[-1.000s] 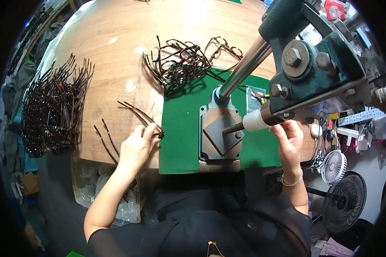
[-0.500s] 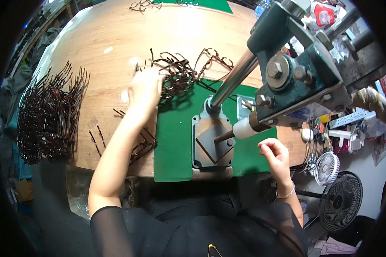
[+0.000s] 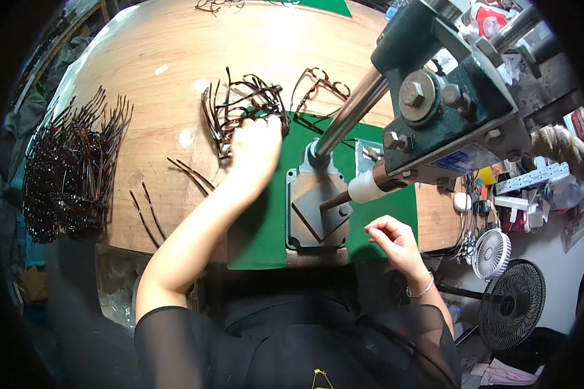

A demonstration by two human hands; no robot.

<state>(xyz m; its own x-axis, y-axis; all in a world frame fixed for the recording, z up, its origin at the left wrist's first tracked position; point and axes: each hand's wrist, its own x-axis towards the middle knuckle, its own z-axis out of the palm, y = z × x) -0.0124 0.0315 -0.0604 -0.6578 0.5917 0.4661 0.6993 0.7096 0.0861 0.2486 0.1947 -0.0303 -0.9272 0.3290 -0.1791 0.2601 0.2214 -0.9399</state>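
Observation:
My left hand is on a tangled pile of dark brown eyeglass frames at the green mat's far left corner. Its fingers curl down into the frames and are partly hidden. To the right of the press base, my right hand hovers above the mat's near edge, thumb and fingers drawn together. Whether anything small is between them cannot be made out. Between my hands stands a hand press; its rod with a white collar reaches toward a diamond-shaped metal plate on the base.
A dense stack of glossy dark eyeglass frames stands at the table's left. Loose temples stick out beside my left forearm. One pair of frames lies behind the press post. A small bag lies by the post; fans stand at the right.
My left hand has moved right, from the pile's left side onto its middle, uncovering frames at the left. My right hand has shifted slightly left, toward the press base.

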